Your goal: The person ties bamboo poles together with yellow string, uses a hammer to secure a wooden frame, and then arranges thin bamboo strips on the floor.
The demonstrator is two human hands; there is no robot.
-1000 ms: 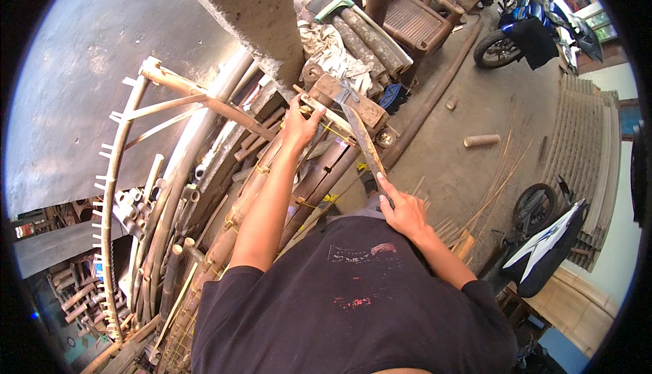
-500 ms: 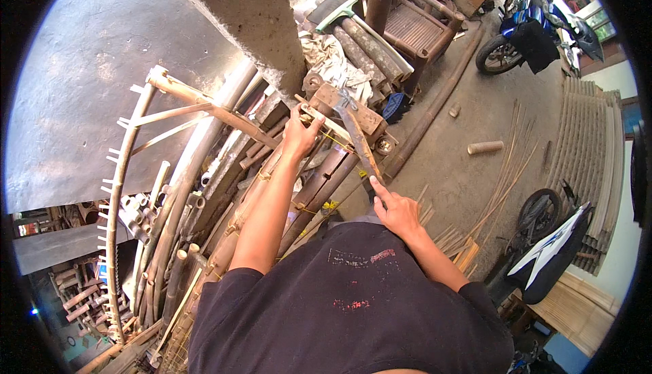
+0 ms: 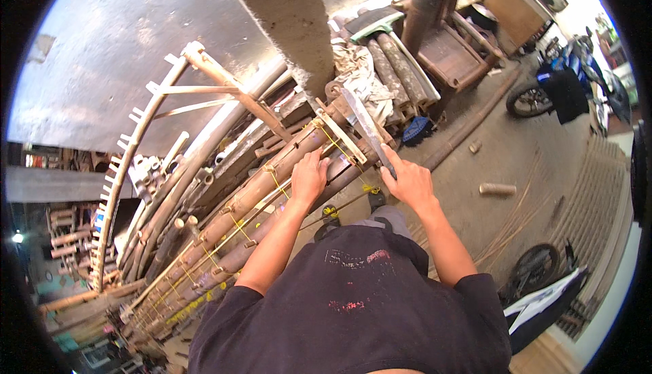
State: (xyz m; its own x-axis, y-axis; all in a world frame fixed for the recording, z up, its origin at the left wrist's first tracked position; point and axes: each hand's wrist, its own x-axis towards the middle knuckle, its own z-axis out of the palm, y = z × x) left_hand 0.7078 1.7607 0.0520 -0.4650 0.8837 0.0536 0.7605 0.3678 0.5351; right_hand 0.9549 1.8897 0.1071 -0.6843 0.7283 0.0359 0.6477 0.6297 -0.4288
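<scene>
Having moved the half-curled left hand (image 3: 310, 175), with hold indeterminable, off the pale strip (image 3: 342, 137) toward the bamboo poles (image 3: 288, 157) at centre, leaving the strip unsteadied, grips the knife (image 3: 366, 127) slanting to upper centre in a closed right hand (image 3: 411, 180).

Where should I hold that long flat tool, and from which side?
Probably by the near end of the long flat tool, coming from the person's right: it slants back toward them, and the right hand grips there, while the far end points away.
</scene>
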